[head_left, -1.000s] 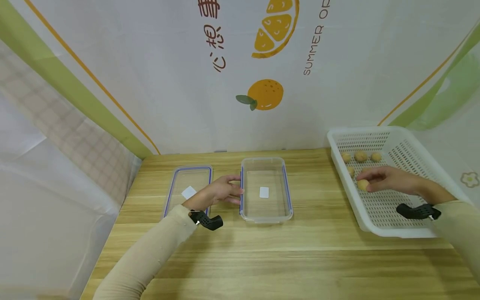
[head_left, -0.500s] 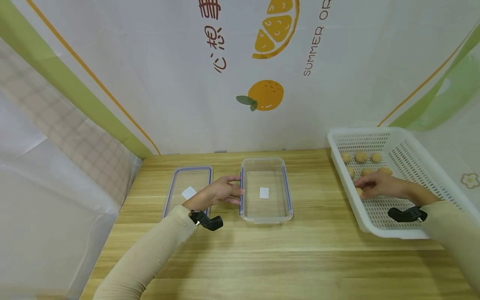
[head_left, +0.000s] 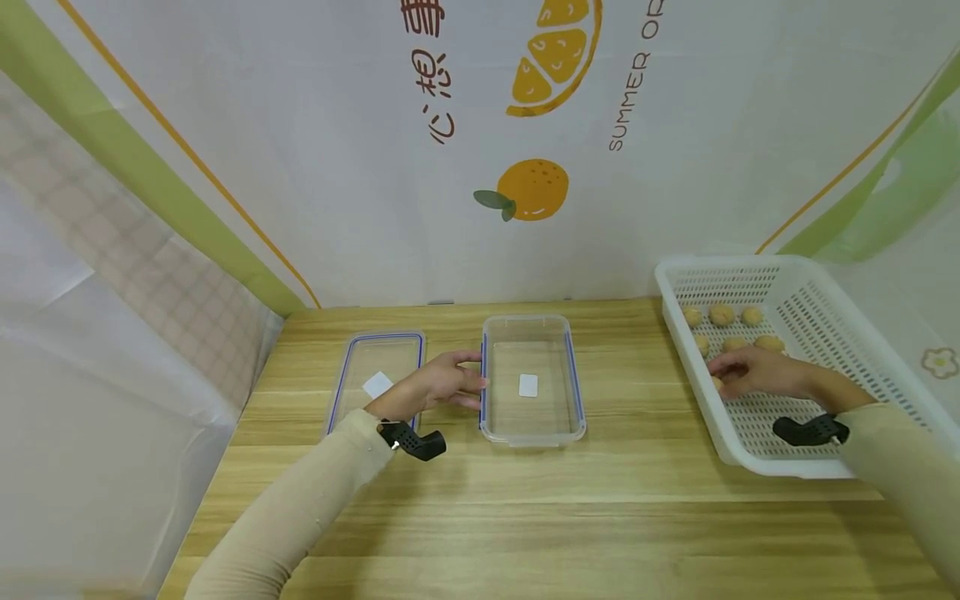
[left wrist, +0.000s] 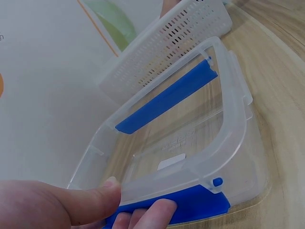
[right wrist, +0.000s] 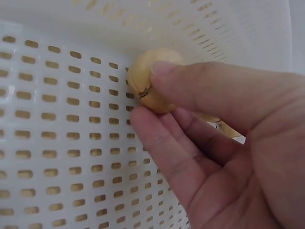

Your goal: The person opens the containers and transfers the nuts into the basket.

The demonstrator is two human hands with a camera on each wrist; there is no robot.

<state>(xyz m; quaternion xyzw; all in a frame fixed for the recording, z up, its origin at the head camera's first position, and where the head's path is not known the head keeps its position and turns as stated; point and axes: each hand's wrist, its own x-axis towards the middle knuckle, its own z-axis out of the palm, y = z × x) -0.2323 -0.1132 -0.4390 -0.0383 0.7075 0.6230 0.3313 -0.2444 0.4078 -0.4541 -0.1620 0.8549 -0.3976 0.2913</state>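
In the head view my left hand (head_left: pixel 453 381) holds the left side of a clear plastic food container (head_left: pixel 527 433). The left wrist view has the thumb at its rim and the fingers curled against the blue latch (left wrist: pixel 193 206). My right hand (head_left: pixel 765 372) is inside a white perforated basket (head_left: pixel 757 458), near its left wall. Between thumb and fingers it pinches a pale tan, round walnut (right wrist: pixel 143 76) with a dark slit on its seam, low over the basket floor. Several more walnuts (head_left: pixel 722 315) lie at the basket's far left.
A clear lid (head_left: pixel 382 350) with a blue seal lies on the wooden table (head_left: pixel 480 533), left of the container and partly behind my left wrist. A printed white curtain (head_left: pixel 337 208) hangs behind the table's far edge.
My right hand has moved slightly left and down in the basket with the walnut, nearer the left wall, uncovering walnuts behind it. The left hand and container have stayed put.
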